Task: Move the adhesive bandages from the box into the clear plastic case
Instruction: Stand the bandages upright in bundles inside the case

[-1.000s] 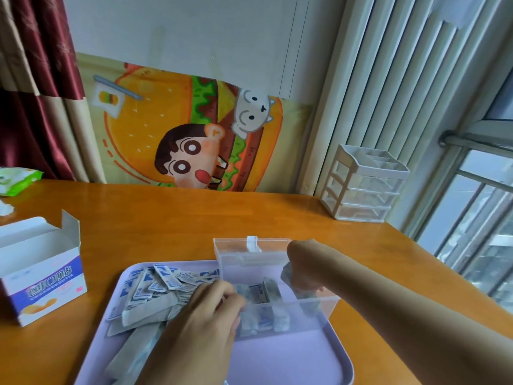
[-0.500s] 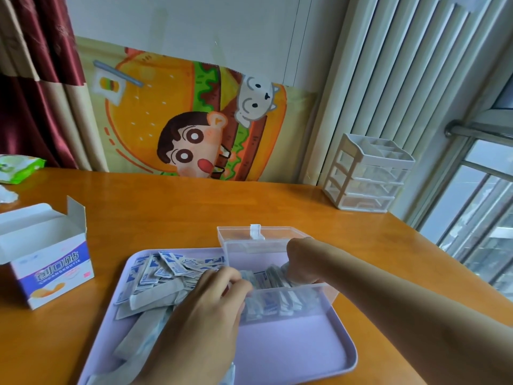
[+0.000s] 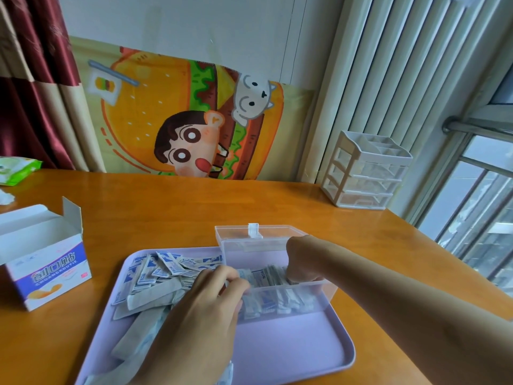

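Note:
The clear plastic case [image 3: 323,297] stands on a lilac tray [image 3: 291,345] with its lid folded back. A row of adhesive bandages [image 3: 268,276] stands inside it. My right hand [image 3: 302,259] reaches into the case from the right, its fingers curled down on the right end of that row. My left hand [image 3: 202,315] is at the case's left end, fingers bent over the rim onto the bandages there. A loose pile of bandages [image 3: 158,276] lies on the tray to the left of the case. The bandage box [image 3: 44,262] stands open on the table at the left.
The orange wooden table [image 3: 166,212] runs back to a wall with a cartoon poster. A small white drawer organiser [image 3: 366,173] stands at the back right. A green packet [image 3: 16,168] lies at the far left edge. A window is on the right.
My right hand has come down into the case with its bunch of bandages, which now stand in the row. My left hand stays at the case's left end.

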Available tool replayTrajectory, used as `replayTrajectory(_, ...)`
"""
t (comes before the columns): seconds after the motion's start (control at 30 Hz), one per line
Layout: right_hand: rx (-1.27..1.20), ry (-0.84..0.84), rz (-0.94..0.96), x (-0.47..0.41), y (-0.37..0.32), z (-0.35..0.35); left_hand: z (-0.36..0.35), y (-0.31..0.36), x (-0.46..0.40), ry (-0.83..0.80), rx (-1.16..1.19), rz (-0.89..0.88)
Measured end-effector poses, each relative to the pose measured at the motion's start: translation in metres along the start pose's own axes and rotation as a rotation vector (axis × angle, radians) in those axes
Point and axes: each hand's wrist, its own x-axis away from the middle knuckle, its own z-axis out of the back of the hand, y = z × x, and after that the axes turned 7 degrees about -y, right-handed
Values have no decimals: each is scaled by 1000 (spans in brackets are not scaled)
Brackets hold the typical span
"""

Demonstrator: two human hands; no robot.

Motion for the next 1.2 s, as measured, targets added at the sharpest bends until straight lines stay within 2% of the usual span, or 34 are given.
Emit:
replayTrajectory(0.17,20,29,9,-2,1,0,-1,-1,0,-6,-4,2)
replayTrajectory(0.4,-56,213,-9,1,3,0,-1,-2,1,-10,1,2)
replayTrajectory(0.6,-100,38,31,-9,-1,-1,-1,-2,2,-11,18,-17)
replayTrajectory(0.77,-100,41,26,-19,-3,-9,-2,-3,2,-20,16,1)
replayTrajectory(0.9,-219,62,17,-18,-4,-9,-1,-2,2,-16,19,-1)
replayTrajectory(1.2,-298,32,-10,-27,-4,-13,1,-2,3,-15,31,-11)
